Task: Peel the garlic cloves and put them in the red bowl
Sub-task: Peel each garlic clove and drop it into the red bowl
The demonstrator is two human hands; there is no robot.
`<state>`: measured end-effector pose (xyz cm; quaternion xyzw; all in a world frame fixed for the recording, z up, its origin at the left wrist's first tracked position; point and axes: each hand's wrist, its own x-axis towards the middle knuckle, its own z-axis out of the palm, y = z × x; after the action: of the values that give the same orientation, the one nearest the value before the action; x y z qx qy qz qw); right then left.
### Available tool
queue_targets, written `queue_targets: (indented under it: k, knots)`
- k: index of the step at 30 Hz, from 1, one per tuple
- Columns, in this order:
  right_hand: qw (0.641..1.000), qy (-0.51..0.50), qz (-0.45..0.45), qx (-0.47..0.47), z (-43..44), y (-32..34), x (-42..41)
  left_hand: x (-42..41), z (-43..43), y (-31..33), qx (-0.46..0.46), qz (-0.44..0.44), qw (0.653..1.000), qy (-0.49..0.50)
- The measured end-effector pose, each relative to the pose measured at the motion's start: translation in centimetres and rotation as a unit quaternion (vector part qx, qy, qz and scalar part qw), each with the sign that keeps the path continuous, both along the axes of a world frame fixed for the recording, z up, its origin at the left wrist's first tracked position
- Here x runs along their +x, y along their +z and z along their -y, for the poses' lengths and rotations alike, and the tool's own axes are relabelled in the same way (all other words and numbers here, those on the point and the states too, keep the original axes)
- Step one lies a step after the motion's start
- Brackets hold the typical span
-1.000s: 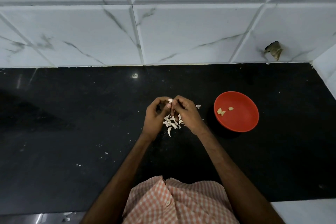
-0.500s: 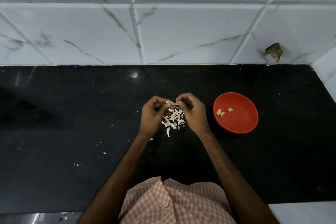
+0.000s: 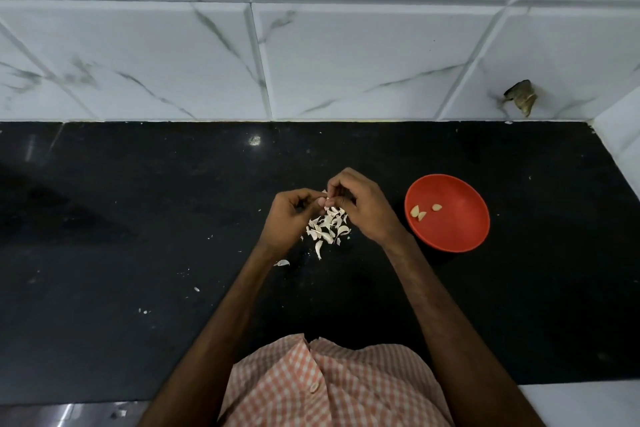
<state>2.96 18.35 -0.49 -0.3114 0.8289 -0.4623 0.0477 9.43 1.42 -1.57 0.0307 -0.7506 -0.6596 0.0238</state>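
Dimly and evenly lit, with a cool cast on the white marble-veined wall tiles (image 3: 346, 62). Little detail in the black countertop (image 3: 138, 253) beyond one small point of glare (image 3: 255, 140) near the wall and a faint diagonal shadow (image 3: 52, 204) at far left. Sharp at centre on the garlic pile (image 3: 327, 229); bowed, splayed grout lines (image 3: 259, 59) toward the edges, from the wide lens.

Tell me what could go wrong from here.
1. The clove, pinched between the left hand and right hand just above the pile, may slip and get lost in it.
2. The bowl sits apart to the right; loose skin could ride along and land among the peeled cloves.
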Motion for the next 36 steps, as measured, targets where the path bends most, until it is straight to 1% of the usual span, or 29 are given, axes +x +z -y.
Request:
queue_targets:
  k: [4,6,11,14,17,21,27,29,32,36]
  knots:
    - [0.999,0.029,-0.016,0.042,-0.1,0.3,-0.3,0.0,-0.2,0.6,0.049,0.031,0.998,-0.004]
    - [0.997,0.041,-0.026,0.054,-0.1,0.3,-0.3,-0.1,-0.1,0.7,0.045,0.034,0.998,-0.013]
    - [0.996,0.018,-0.051,0.068,-0.3,0.5,-0.3,-0.3,-0.1,1.3,0.043,0.056,0.997,-0.022]
    - [0.995,0.035,-0.059,0.067,-0.1,0.6,-0.4,-0.5,0.0,1.3,0.056,0.067,0.996,-0.017]
    - [0.993,0.039,-0.057,0.093,0.0,0.7,-0.6,-0.6,0.1,1.0,0.061,0.085,0.994,-0.014]
    - [0.992,0.052,-0.054,0.103,0.1,0.6,-0.6,-0.7,-0.1,0.9,0.075,0.106,0.992,0.005]
    - [0.994,0.008,-0.082,0.068,0.2,-0.3,-0.3,-0.5,-0.8,1.1,0.158,0.138,0.977,0.025]
    - [0.995,-0.002,-0.087,0.055,0.2,-0.3,-0.4,-0.5,-1.0,1.2,0.210,0.144,0.967,0.019]
    - [0.991,-0.019,-0.125,0.052,0.3,0.0,-0.6,-0.4,-1.3,1.5,0.286,0.155,0.946,0.000]
    - [0.984,-0.051,-0.168,0.041,0.9,0.2,-0.1,-0.5,-1.4,1.7,0.297,0.136,0.945,-0.007]
